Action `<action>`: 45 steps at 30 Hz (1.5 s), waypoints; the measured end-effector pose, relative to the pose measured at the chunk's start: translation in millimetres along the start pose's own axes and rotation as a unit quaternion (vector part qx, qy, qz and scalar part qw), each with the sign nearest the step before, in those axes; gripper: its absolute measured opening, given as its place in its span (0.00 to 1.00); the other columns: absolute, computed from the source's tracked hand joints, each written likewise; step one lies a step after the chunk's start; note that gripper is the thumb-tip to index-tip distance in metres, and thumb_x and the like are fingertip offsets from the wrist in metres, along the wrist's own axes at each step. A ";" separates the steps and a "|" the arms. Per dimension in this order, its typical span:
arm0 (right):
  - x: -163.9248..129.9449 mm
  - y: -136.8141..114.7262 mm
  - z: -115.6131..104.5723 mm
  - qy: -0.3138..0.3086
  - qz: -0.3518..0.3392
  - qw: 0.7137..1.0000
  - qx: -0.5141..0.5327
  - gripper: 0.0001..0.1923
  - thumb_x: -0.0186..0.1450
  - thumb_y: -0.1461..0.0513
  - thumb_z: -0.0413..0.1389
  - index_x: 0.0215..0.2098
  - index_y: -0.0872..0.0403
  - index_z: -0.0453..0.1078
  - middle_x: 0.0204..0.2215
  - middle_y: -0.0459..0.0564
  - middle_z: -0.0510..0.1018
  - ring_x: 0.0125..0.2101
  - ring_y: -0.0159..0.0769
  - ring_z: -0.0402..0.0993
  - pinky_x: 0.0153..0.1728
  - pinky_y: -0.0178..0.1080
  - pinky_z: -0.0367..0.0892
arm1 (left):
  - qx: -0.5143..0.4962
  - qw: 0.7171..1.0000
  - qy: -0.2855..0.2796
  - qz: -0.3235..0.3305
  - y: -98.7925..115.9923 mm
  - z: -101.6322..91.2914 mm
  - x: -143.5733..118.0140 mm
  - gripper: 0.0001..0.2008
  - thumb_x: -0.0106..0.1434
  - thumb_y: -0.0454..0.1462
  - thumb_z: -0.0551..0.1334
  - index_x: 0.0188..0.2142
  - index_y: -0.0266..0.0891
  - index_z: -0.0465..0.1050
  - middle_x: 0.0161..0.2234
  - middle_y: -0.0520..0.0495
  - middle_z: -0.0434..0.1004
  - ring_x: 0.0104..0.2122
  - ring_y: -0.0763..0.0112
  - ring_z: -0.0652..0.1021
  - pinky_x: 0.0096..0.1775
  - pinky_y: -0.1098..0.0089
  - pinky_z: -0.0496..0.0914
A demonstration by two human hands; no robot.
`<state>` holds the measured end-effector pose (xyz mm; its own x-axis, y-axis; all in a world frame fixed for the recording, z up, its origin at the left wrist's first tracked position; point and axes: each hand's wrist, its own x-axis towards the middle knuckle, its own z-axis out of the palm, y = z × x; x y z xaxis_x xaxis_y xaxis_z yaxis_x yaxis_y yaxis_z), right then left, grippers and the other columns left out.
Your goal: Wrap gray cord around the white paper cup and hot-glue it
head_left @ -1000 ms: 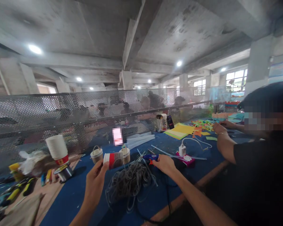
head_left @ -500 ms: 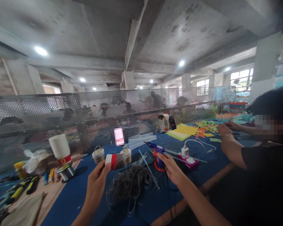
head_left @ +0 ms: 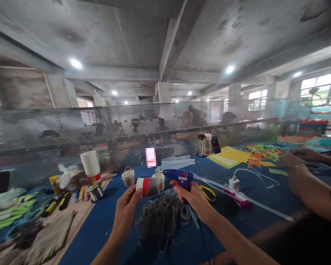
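My left hand (head_left: 126,208) holds a small paper cup (head_left: 147,186), white with a red band, tipped on its side over the table. My right hand (head_left: 194,198) grips a blue glue gun (head_left: 178,176) lifted off the table, its nozzle pointing left towards the cup, a clear glue stick trailing out of its back to the right. A tangle of grey cord (head_left: 162,217) lies just below both hands on the blue table cover (head_left: 99,228).
Two small cord-wrapped baskets (head_left: 128,176) stand behind the cup. A stack of white cups (head_left: 89,166), pliers and markers lie at the left. A perforated metal screen (head_left: 71,136) closes the far edge. A co-worker's arm (head_left: 309,187) rests at the right beside coloured paper (head_left: 231,154) and a charger (head_left: 234,183).
My right hand took the glue gun from the table, lifted it and swung its nozzle towards the cup. The camera view turned to the left, so the co-worker moved towards the right edge.
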<state>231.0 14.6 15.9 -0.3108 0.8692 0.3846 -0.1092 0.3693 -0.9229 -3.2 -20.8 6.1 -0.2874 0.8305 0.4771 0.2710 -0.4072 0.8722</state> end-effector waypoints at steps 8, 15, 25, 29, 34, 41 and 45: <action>13.2 20.3 18.7 -0.071 -0.014 0.996 -0.044 0.21 0.64 0.45 0.53 0.41 0.53 0.72 0.22 0.42 0.70 0.22 0.31 0.69 0.28 0.35 0.67 | -0.020 0.998 0.002 -0.051 -2.1 -3.8 2.2 0.19 0.61 0.46 0.62 0.47 0.38 0.76 0.34 0.49 0.81 0.36 0.63 0.77 0.37 0.71 0.70; 4.9 28.3 13.4 -0.103 -0.041 0.992 -0.060 0.16 0.64 0.48 0.57 0.38 0.52 0.69 0.30 0.44 0.72 0.22 0.27 0.67 0.24 0.31 0.64 | -0.022 0.999 -0.006 -0.042 -4.3 -1.0 1.4 0.19 0.62 0.46 0.61 0.48 0.38 0.76 0.38 0.47 0.82 0.40 0.61 0.78 0.41 0.69 0.70; -0.3 20.6 12.7 -0.091 -0.113 0.975 -0.168 0.16 0.66 0.50 0.54 0.30 0.53 0.64 0.30 0.43 0.67 0.31 0.31 0.65 0.33 0.32 0.62 | 0.034 0.999 0.004 -0.007 3.3 2.9 -1.3 0.17 0.61 0.47 0.61 0.43 0.38 0.78 0.38 0.48 0.82 0.40 0.61 0.77 0.42 0.70 0.69; 0.0 21.9 12.8 -0.085 -0.104 0.976 -0.173 0.17 0.66 0.49 0.54 0.30 0.53 0.64 0.29 0.43 0.67 0.31 0.31 0.64 0.33 0.32 0.62 | 0.038 0.999 0.006 -0.010 6.3 3.7 -2.0 0.18 0.61 0.47 0.61 0.43 0.36 0.78 0.39 0.46 0.82 0.41 0.60 0.77 0.44 0.69 0.69; -1.1 19.4 11.2 -0.096 -0.092 0.975 -0.180 0.16 0.66 0.48 0.53 0.32 0.53 0.66 0.29 0.44 0.68 0.30 0.32 0.65 0.32 0.32 0.63 | 0.055 0.998 0.015 -0.002 8.8 4.8 -2.0 0.20 0.61 0.49 0.60 0.42 0.36 0.78 0.38 0.45 0.82 0.41 0.58 0.77 0.43 0.67 0.69; -2.2 23.2 12.6 -0.085 -0.073 0.980 -0.167 0.15 0.65 0.49 0.55 0.33 0.52 0.67 0.29 0.43 0.68 0.29 0.31 0.66 0.32 0.32 0.64 | 0.059 0.998 0.016 0.011 8.5 5.2 -1.3 0.18 0.61 0.48 0.61 0.42 0.37 0.79 0.38 0.47 0.82 0.40 0.59 0.77 0.43 0.69 0.69; -2.0 22.1 11.9 -0.099 -0.062 0.978 -0.175 0.15 0.66 0.49 0.54 0.35 0.52 0.68 0.29 0.43 0.69 0.29 0.31 0.66 0.32 0.32 0.63 | 0.059 0.998 0.020 0.007 8.8 5.4 -1.2 0.18 0.61 0.47 0.61 0.41 0.37 0.79 0.37 0.48 0.82 0.39 0.60 0.77 0.42 0.70 0.69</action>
<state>217.9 17.1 -5.5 -0.4957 0.7430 0.4497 0.1615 0.5876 -0.7928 4.6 -23.3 12.6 -0.3189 0.8084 0.4948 0.3802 -0.3691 0.8481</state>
